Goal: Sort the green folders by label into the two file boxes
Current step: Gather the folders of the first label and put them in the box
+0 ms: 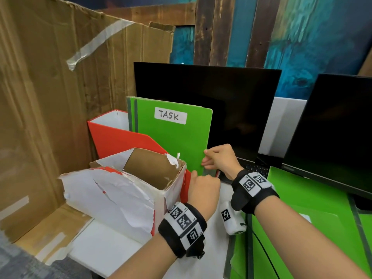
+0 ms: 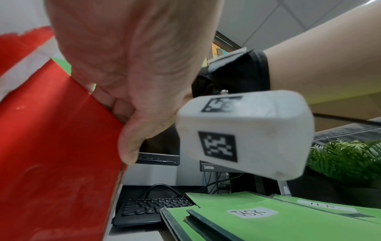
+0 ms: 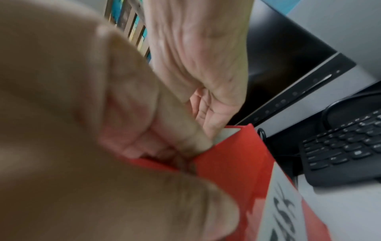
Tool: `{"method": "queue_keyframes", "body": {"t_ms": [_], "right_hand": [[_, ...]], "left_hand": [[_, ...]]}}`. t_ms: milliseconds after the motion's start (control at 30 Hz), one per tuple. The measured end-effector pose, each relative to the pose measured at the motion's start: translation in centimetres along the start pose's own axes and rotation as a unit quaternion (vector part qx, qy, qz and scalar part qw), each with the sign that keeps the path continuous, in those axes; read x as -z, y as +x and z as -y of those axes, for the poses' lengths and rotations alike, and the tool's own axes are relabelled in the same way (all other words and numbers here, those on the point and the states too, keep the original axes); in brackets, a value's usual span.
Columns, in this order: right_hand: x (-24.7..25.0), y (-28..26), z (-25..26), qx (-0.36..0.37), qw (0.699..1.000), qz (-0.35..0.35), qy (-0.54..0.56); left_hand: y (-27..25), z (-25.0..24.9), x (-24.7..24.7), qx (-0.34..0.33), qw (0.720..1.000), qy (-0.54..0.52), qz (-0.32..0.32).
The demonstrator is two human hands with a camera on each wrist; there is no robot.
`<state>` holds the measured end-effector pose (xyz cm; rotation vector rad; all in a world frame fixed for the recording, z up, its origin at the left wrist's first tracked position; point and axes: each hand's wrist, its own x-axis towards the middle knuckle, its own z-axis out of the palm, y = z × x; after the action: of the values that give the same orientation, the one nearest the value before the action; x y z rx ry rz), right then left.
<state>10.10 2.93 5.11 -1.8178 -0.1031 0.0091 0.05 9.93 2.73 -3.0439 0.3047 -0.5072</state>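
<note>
Right hand (image 1: 219, 158) pinches folder (image 1: 173, 137); left hand (image 1: 203, 188) apparently fisted.

Red box's label (image 3: 282, 212) blurred, cropped

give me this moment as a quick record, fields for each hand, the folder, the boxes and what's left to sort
left hand: grips the front edge of the red file box
right hand: pinches the edge of the TASK folder
TASK folder: upright in the red file box
torn box: in front of the red one
left to sort: green folders lying flat at right, labels TASK and H.R. showing
behind: two dark monitors
</note>
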Motion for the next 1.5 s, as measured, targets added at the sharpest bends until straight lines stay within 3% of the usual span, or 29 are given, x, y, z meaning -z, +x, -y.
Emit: {"method": "queue_keyframes", "body": {"t_ms": [200, 300, 433, 567, 633, 733, 833, 933, 1033, 1200, 1367, 1500], "right_hand": [[-1.2, -0.8, -0.1, -0.017, 0.999, 0.038, 0.014], [0.5, -2.6, 0.0, -0.016, 0.998, 0.033, 0.044], [5.8, -5.5, -1.0, -0.037, 0.992, -0.042, 0.115], [12.5, -9.0, -3.0, -0.054, 0.980, -0.144, 0.128], [15.9, -10.7, -4.4, -0.064, 0.973, -0.198, 0.104], [20.4, -13.5, -6.5, -0.091, 0.961, -0.258, 0.039], [23.8, -16.4, -8.7, -0.136, 0.941, -0.305, -0.052], [25.6, -18.6, -10.4, -0.194, 0.916, -0.320, -0.143], [26.0, -20.1, -11.3, -0.264, 0.909, -0.272, -0.174], [24.7, -20.7, -12.1, -0.263, 0.919, -0.244, -0.166], [24.5, -20.8, -11.8, -0.263, 0.923, -0.257, -0.116], [24.3, -20.8, -11.3, -0.259, 0.924, -0.269, -0.077]], "left_hand": [[0.3, 0.4, -0.5, -0.014, 1.000, 0.014, 0.011], [0.0, 0.6, 0.2, -0.037, 0.999, 0.036, 0.015], [0.1, 0.3, 1.1, -0.038, 0.998, 0.040, 0.022], [0.9, -1.7, 1.9, -0.020, 0.997, -0.057, -0.047], [1.4, -3.2, 1.8, -0.051, 0.989, -0.135, -0.023], [1.8, -5.6, 0.5, -0.067, 0.967, -0.236, 0.071], [1.4, -7.3, -1.4, -0.061, 0.947, -0.256, 0.183], [1.0, -7.9, -3.1, -0.050, 0.930, -0.268, 0.248], [0.7, -8.4, -4.2, -0.031, 0.922, -0.283, 0.262], [0.3, -9.0, -4.2, 0.022, 0.911, -0.343, 0.228], [0.3, -9.4, -3.1, 0.075, 0.869, -0.440, 0.212], [0.5, -9.5, -2.5, 0.108, 0.771, -0.585, 0.229]]}}
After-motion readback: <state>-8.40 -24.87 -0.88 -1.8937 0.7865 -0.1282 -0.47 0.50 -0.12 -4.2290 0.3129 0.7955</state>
